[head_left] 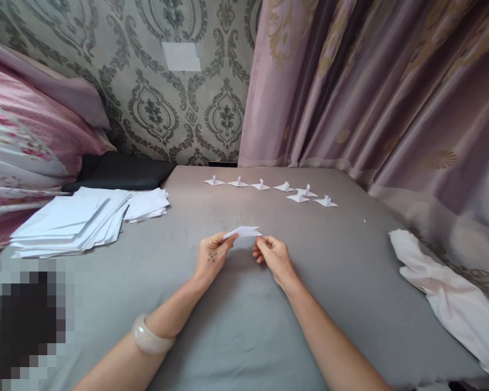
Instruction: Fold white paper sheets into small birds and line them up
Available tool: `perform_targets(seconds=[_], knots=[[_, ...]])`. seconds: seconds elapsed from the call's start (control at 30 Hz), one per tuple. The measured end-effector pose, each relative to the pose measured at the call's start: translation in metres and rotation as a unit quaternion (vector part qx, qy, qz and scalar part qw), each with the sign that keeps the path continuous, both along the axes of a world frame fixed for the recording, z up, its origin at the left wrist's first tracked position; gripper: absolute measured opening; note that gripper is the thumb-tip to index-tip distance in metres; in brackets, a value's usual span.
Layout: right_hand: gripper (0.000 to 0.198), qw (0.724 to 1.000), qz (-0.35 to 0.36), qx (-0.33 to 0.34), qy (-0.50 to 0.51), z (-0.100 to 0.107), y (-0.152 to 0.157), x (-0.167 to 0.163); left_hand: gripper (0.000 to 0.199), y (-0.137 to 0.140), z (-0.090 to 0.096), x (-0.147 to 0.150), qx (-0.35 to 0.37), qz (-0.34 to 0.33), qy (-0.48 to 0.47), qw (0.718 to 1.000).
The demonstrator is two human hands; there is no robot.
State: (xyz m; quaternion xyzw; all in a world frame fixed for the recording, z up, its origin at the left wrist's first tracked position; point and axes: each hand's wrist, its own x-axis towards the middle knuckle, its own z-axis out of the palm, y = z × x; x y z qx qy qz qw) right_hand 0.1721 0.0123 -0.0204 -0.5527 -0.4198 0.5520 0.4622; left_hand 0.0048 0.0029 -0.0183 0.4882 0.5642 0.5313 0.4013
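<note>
Folded paper being held between two hands

The left hand (212, 256) is gripping the left end of the folded paper (248, 232), covering more of it than the right hand (275, 256), whose thumb and finger are pinching the right tip. Its long axis is running side to side over the grey cloth (350, 277), roughly along the far edge, where small paper figures (238, 183) are standing.

Light soft, fairly even, moderately bright; source out of frame. Faint, soft-edged shadow on the grey cover (236, 336) around the left hand (213, 255) and right hand (275, 258). Small glare spot on the bangle (150, 334). Sheen along the curtain (350, 81), dark creases between folds. Folded paper (246, 232) pale, fine detail lost. Wide-lens stretch toward edges. Coarse pixel block (24, 326) masks lower left corner.
</note>
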Motion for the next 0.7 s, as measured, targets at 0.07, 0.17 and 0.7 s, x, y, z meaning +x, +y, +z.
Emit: perform_targets(seconds=[0.07,0.17,0.7], knots=[[0.031,0.99,0.083,-0.074,0.083,0.01,-0.006,-0.002,0.014,-0.002,-0.003,0.0,0.03,0.006,0.026,0.999],[0.033,0.96,0.154,-0.12,0.201,0.022,-0.013,-0.004,0.014,-0.005,-0.003,0.001,0.059,0.005,0.041,0.997],[0.014,0.969,0.001,-0.116,0.219,0.017,-0.004,0.008,0.033,-0.016,0.015,0.005,0.263,-0.19,0.252,0.912]])
